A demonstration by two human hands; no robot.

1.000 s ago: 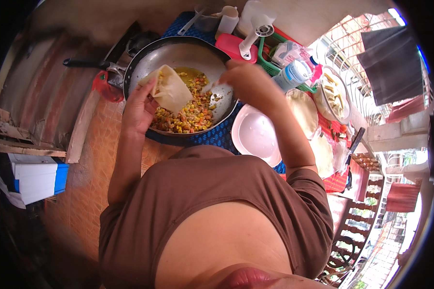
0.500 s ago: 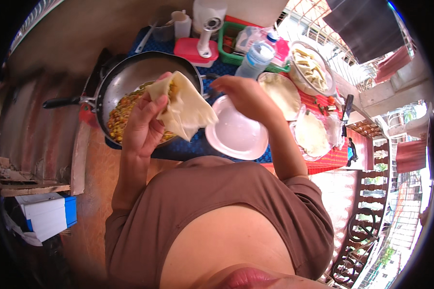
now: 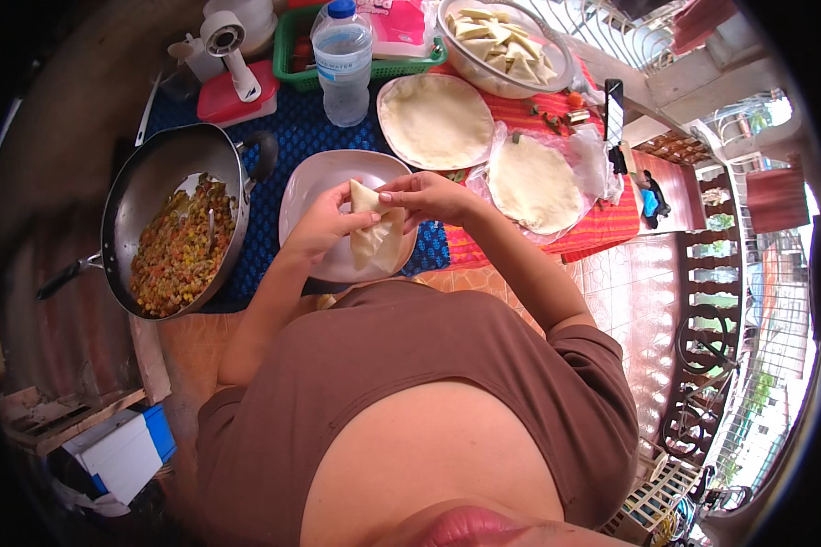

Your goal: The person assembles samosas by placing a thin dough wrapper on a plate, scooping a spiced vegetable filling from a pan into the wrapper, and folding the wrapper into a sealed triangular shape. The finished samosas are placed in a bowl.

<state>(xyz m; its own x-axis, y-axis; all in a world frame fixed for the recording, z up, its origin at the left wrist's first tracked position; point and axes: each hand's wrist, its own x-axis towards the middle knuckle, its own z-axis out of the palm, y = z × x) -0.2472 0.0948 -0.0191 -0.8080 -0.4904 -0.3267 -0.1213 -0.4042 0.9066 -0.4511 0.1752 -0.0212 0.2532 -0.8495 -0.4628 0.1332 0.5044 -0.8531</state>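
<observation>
A pale dough wrapper [image 3: 374,239], folded into a cone, is held up over a white plate [image 3: 303,193]. My left hand [image 3: 324,223] pinches its left side near the top. From the right, the fingers of my right hand [image 3: 420,198] press on its upper edge. Any filling inside is hidden by the folded dough. To the left stands a deep wok [image 3: 123,219] of chopped vegetable filling [image 3: 178,255], with a spoon lying in it. Two stacks of round flat wrappers, one far [image 3: 436,121] and one near [image 3: 534,184], lie to the right of my hands.
A clear bowl [image 3: 566,73] of folded triangular pastries [image 3: 502,46] sits far right. Behind the plate are a water bottle [image 3: 342,73], a green basket [image 3: 401,69] and a red-lidded container [image 3: 237,100]. A phone [image 3: 615,114] stands upright at the table's right side.
My left hand has carried the wrapper from over the wok to above the plate. My right hand, earlier free, now grips the wrapper too. The view has shifted toward the right.
</observation>
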